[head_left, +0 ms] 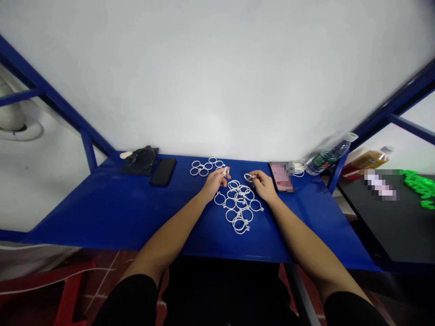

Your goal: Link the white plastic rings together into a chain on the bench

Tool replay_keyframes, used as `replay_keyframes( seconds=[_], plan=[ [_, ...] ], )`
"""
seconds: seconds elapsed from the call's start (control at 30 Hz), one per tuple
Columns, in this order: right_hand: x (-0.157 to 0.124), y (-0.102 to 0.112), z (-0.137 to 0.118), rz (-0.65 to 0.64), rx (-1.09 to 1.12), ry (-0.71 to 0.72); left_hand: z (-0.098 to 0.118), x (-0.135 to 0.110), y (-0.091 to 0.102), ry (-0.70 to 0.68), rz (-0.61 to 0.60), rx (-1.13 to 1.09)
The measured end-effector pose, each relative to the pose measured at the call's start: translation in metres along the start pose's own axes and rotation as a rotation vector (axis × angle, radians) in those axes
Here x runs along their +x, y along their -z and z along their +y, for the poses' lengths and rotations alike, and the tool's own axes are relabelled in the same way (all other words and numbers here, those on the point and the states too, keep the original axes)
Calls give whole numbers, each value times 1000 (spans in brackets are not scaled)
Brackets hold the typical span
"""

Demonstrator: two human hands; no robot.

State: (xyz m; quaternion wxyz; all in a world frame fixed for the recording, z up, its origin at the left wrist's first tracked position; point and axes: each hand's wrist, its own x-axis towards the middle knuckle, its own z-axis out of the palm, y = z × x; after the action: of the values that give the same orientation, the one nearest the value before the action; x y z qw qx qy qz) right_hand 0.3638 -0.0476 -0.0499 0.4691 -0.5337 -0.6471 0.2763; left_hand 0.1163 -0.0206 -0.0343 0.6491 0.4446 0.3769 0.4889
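Observation:
A pile of several white plastic rings (pixel 239 204) lies in the middle of the blue table (pixel 112 213). My left hand (pixel 215 181) rests at the pile's left edge and pinches one white ring (pixel 226 171) between its fingertips. At the pile's upper right, my right hand (pixel 263 183) holds another white ring (pixel 248 176). A smaller cluster of white rings (pixel 206 166) lies flat beyond my left hand, near the wall.
A black phone (pixel 163 171) and a black pouch (pixel 140 160) lie at the back left. A lit phone (pixel 281 176), a white cable and a lying water bottle (pixel 329 156) sit at the back right. A black table (pixel 390 217) with green parts (pixel 421 185) stands to the right.

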Motion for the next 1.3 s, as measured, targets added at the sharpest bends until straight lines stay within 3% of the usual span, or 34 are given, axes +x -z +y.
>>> replay_keyframes(
  seconds=[0.23,0.47,0.6,1.03,1.17,1.3],
  plan=[
    [-1,0,2,-96,-58,29,-9,-4,-1,-93,-83,274],
    [0,-1,2,-121,-70,29,-4,-17,-6,-311,-218,609],
    [-1,-1,1,-125,-58,29,-3,-19,-5,-344,-265,723],
    [-1,-2,6,-134,-58,27,3,-24,-6,-362,-318,750],
    [0,-2,6,-133,-88,47,3,-27,-6,-445,-362,814],
    [1,-2,3,-132,-156,92,3,-30,-9,-485,-323,787]
  ],
)
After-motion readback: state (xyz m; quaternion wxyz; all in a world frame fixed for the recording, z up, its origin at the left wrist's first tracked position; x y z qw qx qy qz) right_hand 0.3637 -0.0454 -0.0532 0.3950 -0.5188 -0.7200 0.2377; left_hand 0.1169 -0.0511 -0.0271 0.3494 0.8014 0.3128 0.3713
